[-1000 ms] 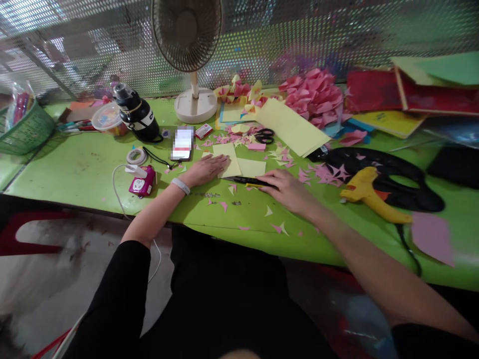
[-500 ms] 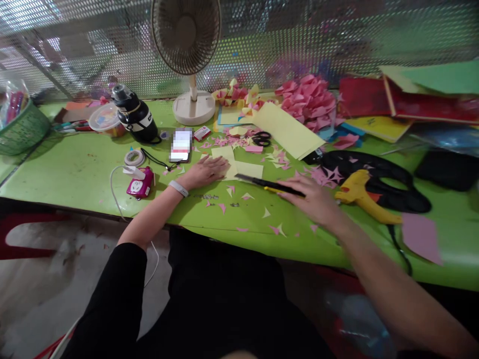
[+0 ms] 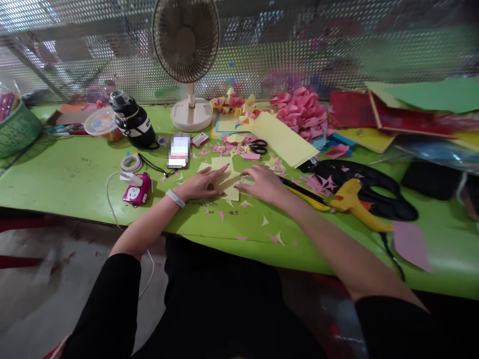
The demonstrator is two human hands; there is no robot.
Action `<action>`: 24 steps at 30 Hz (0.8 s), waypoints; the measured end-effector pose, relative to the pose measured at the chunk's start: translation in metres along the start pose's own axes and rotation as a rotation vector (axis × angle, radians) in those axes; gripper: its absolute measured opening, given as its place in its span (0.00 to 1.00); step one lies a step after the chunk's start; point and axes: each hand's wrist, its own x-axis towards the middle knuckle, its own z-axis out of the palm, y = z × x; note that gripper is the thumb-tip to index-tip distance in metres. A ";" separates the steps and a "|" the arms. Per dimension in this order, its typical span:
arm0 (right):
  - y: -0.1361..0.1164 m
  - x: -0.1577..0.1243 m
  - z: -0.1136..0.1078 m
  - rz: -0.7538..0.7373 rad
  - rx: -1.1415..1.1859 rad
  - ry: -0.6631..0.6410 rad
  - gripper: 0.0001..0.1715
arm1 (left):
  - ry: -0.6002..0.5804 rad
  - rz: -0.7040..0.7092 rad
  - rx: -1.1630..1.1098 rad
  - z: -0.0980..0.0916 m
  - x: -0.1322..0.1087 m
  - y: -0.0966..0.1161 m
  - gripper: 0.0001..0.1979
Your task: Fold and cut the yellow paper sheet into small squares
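Pale yellow paper squares [image 3: 225,175] lie on the green table [image 3: 75,174] in front of me. My left hand [image 3: 204,182] rests flat on their left side, fingers stretched out. My right hand [image 3: 262,182] lies on their right side with fingers spread over the paper. A black and yellow utility knife [image 3: 305,192] lies on the table just right of my right hand, apart from it.
A yellow glue gun [image 3: 355,202] and black cord lie to the right. Black scissors [image 3: 258,147], a long yellow sheet [image 3: 282,137], pink paper flowers [image 3: 301,109], a fan [image 3: 189,65], a phone [image 3: 178,152], a black bottle [image 3: 132,122], tape roll [image 3: 130,163] and pink scraps surround the hands.
My right hand set the knife down to the right and came back left onto the yellow paper. The left hand stayed on the paper.
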 end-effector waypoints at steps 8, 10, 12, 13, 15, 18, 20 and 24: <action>-0.012 0.012 0.012 -0.009 0.086 -0.181 0.20 | 0.023 0.008 -0.095 -0.002 -0.001 -0.002 0.54; -0.006 0.010 0.005 0.002 0.133 -0.174 0.21 | 0.030 0.007 -0.091 -0.004 -0.002 -0.003 0.52; 0.004 0.016 -0.009 0.036 0.195 -0.133 0.21 | 0.023 0.000 -0.078 -0.006 -0.004 -0.004 0.50; 0.011 0.022 -0.018 0.061 0.209 -0.088 0.21 | 0.019 -0.003 -0.070 -0.008 -0.005 -0.004 0.49; 0.026 0.039 -0.037 0.106 0.146 0.041 0.18 | 0.025 -0.001 -0.066 -0.010 -0.007 -0.003 0.49; 0.037 0.063 -0.054 0.205 -0.038 0.131 0.14 | 0.050 0.035 -0.100 -0.013 -0.009 -0.002 0.49; 0.032 0.067 -0.051 0.185 -0.134 0.188 0.17 | 0.086 0.047 -0.123 -0.015 -0.009 -0.003 0.48; 0.000 0.041 -0.018 -0.131 -0.038 0.050 0.25 | 0.304 -0.057 -0.196 -0.014 -0.007 -0.008 0.41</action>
